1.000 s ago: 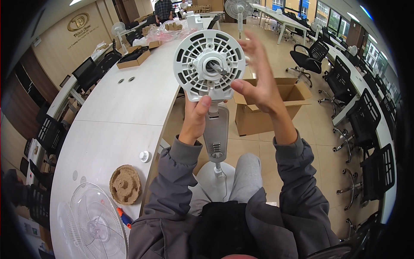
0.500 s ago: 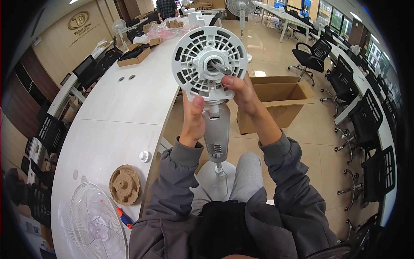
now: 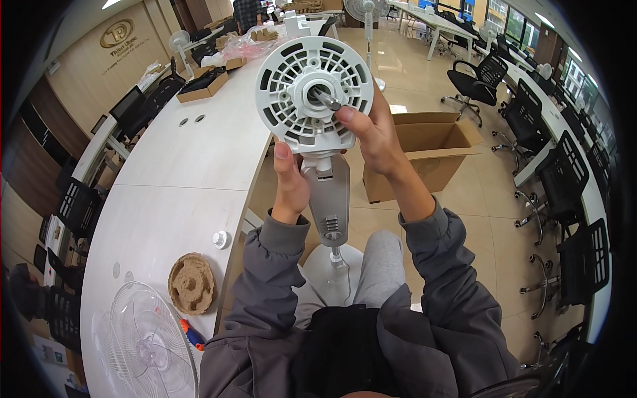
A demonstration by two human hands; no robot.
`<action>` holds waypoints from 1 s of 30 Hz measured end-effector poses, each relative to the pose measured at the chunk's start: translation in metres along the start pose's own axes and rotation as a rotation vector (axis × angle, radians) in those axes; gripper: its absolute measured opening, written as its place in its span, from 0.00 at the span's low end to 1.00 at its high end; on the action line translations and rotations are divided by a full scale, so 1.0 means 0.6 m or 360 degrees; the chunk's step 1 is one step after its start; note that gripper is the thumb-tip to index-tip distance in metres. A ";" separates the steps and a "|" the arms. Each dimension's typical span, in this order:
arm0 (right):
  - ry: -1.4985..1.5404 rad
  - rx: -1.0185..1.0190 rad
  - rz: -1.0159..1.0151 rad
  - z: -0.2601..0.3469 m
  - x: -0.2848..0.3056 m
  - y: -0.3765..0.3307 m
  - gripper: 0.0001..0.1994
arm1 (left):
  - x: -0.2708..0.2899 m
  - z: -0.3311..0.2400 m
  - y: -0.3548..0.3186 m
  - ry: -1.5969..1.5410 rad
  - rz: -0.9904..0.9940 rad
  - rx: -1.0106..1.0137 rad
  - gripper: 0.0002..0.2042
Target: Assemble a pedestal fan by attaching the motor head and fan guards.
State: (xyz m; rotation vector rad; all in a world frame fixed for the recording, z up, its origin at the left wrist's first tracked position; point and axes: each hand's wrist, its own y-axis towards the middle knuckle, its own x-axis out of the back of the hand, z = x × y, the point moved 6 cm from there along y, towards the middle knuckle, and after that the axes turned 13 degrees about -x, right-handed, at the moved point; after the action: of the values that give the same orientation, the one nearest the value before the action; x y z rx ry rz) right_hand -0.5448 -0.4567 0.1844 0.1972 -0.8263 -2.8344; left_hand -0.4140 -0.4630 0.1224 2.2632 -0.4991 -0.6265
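A round white plastic fan-motor housing with a slotted face (image 3: 302,101) sat atop a grey upright stand (image 3: 330,199) in front of the person; the left hand (image 3: 290,184) grasped its lower edge, most fingers hidden from me; the right hand (image 3: 379,139) gripped its right rim, thumb by the slim metal shaft (image 3: 326,99); an open brown cardboard box (image 3: 411,178) stood nearby on the beige tiled floor (image 3: 458,255).

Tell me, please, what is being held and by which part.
The white fan head: left hand at its lower left edge, right hand at its right side.
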 end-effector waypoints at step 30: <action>0.0293 0.0047 0.0067 -0.008 0.021 0.026 0.34 | 0.038 -0.095 0.002 0.0778 -0.0538 -0.0730 0.14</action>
State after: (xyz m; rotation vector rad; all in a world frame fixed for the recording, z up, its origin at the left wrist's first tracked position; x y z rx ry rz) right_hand -0.5543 -0.4751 0.1878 0.4327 -0.8225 -2.7153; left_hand -0.3635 -0.4450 0.1521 1.9648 0.2510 -0.2847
